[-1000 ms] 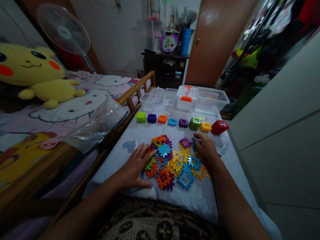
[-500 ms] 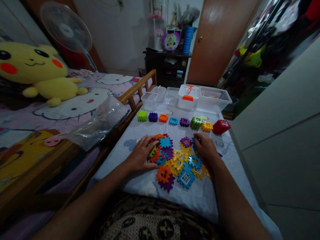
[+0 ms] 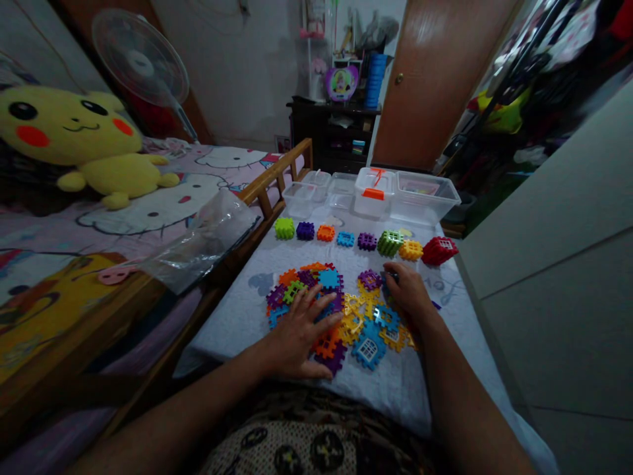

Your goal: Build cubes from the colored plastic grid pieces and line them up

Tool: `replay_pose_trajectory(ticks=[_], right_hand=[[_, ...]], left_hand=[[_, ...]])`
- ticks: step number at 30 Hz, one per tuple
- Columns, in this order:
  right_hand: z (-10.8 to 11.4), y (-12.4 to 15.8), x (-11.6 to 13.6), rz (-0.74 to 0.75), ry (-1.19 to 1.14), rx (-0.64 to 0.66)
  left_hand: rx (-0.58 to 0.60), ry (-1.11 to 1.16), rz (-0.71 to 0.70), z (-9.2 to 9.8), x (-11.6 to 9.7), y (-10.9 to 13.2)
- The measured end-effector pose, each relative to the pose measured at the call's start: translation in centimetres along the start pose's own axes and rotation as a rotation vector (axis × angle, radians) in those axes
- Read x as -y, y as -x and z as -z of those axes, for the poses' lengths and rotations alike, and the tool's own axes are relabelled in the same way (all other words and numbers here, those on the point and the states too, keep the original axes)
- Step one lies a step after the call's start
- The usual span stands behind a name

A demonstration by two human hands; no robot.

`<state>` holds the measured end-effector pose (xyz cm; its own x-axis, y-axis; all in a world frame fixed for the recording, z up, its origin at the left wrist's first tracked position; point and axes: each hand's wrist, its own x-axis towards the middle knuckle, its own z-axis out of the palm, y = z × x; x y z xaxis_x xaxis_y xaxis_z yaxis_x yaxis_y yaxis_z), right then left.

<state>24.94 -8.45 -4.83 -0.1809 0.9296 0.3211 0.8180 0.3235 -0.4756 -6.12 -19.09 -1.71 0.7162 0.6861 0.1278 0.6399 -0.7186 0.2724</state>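
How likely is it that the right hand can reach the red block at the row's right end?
Probably yes: the right hand rests just short of the red block, with only bare cloth between them.

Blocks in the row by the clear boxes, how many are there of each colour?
Green blocks: 2
Purple blocks: 2
Orange block: 1
Blue block: 1
Yellow block: 1
Red block: 1
Total: 8
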Motion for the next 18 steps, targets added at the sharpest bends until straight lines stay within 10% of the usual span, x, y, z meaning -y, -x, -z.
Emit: replay_pose_trajectory(ticks=[18], right_hand=[[0.1,0.0,0.2,0.002,0.012,0.02]], left_hand=[[-0.097,-0.115,0.089,-1.1,2.3,-2.5]])
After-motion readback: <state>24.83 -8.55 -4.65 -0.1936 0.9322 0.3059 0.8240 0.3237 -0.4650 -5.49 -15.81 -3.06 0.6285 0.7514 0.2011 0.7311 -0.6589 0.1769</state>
